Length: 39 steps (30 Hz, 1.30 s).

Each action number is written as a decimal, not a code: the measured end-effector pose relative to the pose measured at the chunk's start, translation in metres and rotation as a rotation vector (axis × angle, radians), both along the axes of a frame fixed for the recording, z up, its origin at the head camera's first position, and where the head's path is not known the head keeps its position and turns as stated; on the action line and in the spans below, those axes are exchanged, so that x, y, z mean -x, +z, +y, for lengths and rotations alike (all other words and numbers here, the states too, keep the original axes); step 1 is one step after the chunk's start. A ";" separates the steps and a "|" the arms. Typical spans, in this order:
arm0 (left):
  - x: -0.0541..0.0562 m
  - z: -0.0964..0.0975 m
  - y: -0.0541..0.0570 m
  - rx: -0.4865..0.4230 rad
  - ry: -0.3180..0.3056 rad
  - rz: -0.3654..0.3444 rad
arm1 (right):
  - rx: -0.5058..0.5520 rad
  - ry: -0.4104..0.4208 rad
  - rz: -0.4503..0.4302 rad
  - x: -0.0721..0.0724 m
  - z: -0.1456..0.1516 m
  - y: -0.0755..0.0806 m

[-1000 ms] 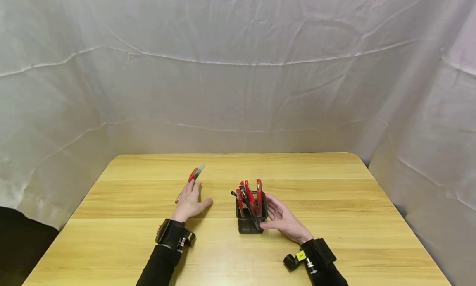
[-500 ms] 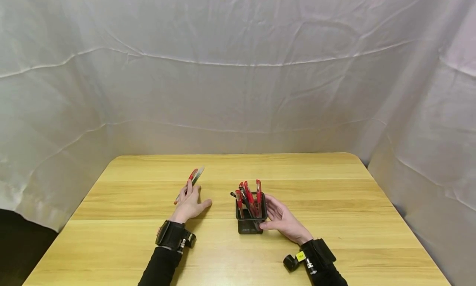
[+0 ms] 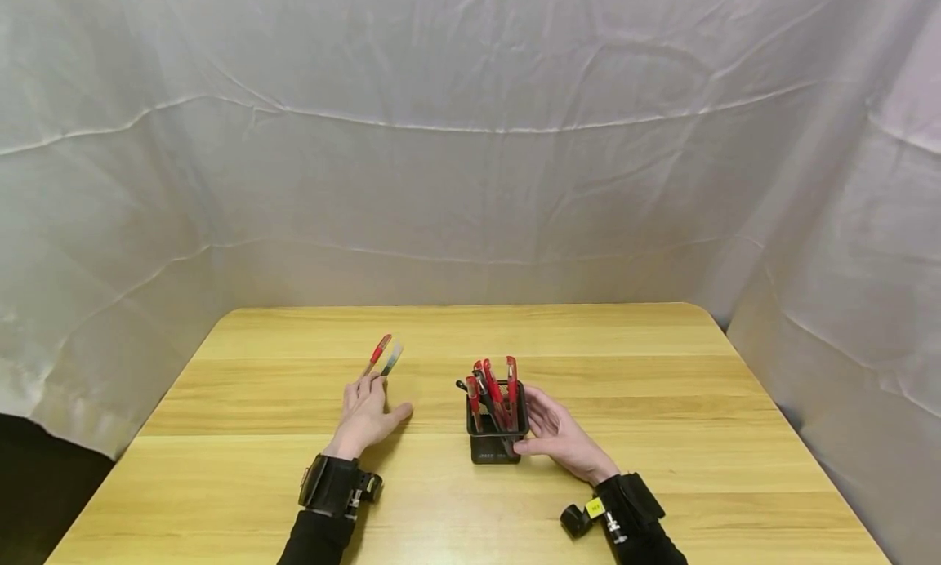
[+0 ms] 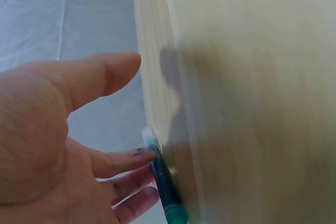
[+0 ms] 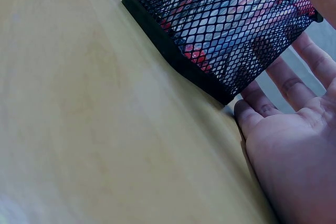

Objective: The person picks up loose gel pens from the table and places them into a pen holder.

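My left hand [image 3: 365, 418] lies low over the left part of the table, fingers extended and thumb held apart. Beyond its fingertips stick out a red-capped pen [image 3: 379, 350] and a clear-capped pen [image 3: 393, 358]; their near ends are hidden by the hand. In the left wrist view the fingertips touch a dark green pen [image 4: 165, 184], and the thumb touches nothing. My right hand [image 3: 559, 437] grips the right side of a black mesh pen holder [image 3: 494, 451], thumb in front and fingers behind. Several red pens [image 3: 512, 377] and a black pen [image 3: 485, 393] stand tilted inside it.
The light wooden table [image 3: 662, 402] has rounded far corners. A pale grey cloth [image 3: 470, 181] hangs behind it and along both sides. Each wrist wears a black strap with a small camera [image 3: 576, 520].
My left hand has drawn back a little toward me. The two pens crossed at first; they now lie side by side, slightly apart. The right hand and pen holder have stayed put.
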<state>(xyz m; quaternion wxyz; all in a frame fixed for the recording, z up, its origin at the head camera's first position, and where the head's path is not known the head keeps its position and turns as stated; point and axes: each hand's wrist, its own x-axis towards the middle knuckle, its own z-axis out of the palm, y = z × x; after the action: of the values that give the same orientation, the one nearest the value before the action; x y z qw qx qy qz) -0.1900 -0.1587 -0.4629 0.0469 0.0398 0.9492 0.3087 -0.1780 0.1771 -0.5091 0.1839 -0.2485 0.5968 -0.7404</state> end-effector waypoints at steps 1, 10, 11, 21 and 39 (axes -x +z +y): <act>-0.001 0.000 0.000 0.005 0.007 0.017 | 0.000 0.000 0.000 0.000 0.000 0.000; 0.000 -0.002 0.004 -0.092 0.105 0.121 | 0.023 0.013 0.018 -0.001 0.000 0.001; 0.000 -0.003 0.004 -0.099 0.116 0.127 | 0.026 0.014 0.019 -0.001 0.000 0.001; -0.001 -0.009 0.005 -0.106 0.158 0.114 | 0.023 0.016 0.021 -0.002 0.001 0.001; -0.001 -0.010 0.005 -0.092 0.141 0.026 | 0.023 0.016 0.020 -0.001 0.002 0.000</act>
<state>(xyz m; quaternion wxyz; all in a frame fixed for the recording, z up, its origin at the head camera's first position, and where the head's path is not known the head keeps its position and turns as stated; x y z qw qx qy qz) -0.1893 -0.1682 -0.4579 0.0109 -0.0212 0.9350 0.3539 -0.1772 0.1791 -0.5087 0.1809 -0.2627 0.5882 -0.7431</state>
